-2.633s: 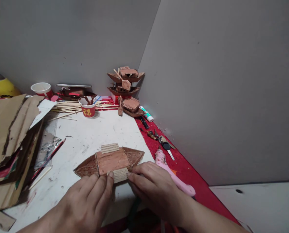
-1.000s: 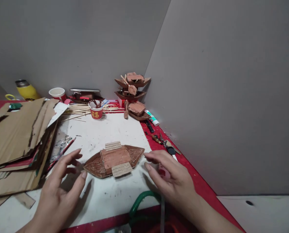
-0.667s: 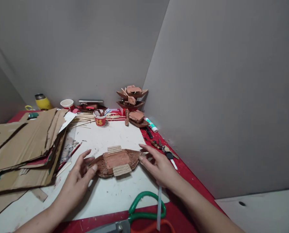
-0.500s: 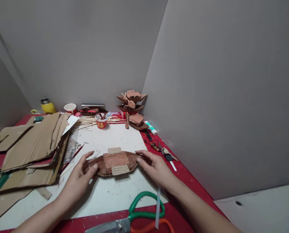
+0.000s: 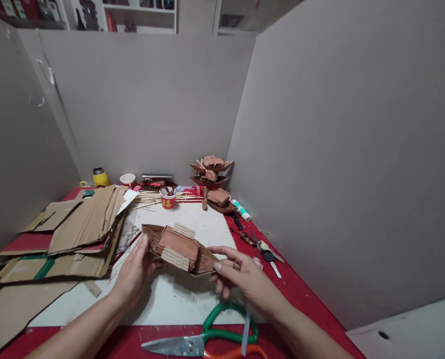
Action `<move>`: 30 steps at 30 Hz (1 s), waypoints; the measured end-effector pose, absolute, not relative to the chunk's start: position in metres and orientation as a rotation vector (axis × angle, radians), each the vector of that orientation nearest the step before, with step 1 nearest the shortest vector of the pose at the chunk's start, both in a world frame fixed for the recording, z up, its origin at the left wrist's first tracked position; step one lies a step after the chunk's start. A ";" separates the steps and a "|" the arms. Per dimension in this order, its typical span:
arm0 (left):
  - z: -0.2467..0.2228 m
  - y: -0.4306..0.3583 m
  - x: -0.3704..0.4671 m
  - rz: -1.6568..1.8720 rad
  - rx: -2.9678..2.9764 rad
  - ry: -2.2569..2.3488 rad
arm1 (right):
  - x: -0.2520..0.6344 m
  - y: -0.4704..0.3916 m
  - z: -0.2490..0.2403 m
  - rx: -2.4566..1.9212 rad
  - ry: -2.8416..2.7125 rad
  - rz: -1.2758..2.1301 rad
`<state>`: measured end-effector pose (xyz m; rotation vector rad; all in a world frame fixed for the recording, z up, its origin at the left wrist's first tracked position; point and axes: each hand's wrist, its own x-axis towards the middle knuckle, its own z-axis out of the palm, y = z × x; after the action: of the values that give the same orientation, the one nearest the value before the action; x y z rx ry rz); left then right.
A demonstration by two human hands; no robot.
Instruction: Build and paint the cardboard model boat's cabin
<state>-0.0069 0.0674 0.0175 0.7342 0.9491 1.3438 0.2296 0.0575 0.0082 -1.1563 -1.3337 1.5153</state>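
Note:
A brown model boat (image 5: 179, 244) with a reddish-brown roof is held up at a slant over the white board (image 5: 185, 294). Two strips of bare corrugated cardboard (image 5: 175, 259) stick out at the roof's long sides. At the boat's left end, my left hand (image 5: 135, 267) grips it, some fingers hidden underneath. My right hand (image 5: 234, 271) pinches the right end between thumb and fingers. Closer to me lie scissors (image 5: 203, 344) with green and orange handles, and a translucent strip (image 5: 246, 333) lies across them.
Stacked cardboard pieces (image 5: 84, 224) cover the left side. At the back stand a paint-smeared paper cup (image 5: 167, 198), thin sticks (image 5: 147, 197), a yellow bottle (image 5: 100, 177) and more model boats (image 5: 218, 197). A tube (image 5: 241, 210) and keys (image 5: 268, 254) lie along the right wall.
Both hands have lifted and turned the boat, its left end now farther back and its right end nearer me. The camera view has tilted up, bringing shelves into sight.

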 end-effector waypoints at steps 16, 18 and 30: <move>0.025 0.052 0.022 1.335 0.354 0.761 | 0.218 0.024 0.024 -0.931 -1.481 1.739; 0.022 0.053 0.017 1.281 0.321 0.776 | 0.220 0.026 0.024 -0.978 -1.518 1.711; 0.013 0.073 0.004 1.127 0.289 0.726 | 0.239 0.042 0.012 -1.141 -1.615 1.248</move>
<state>0.0036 0.0726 0.0135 0.2889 0.7260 1.1274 0.2393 0.0418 0.0121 -1.1412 -1.6152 1.2480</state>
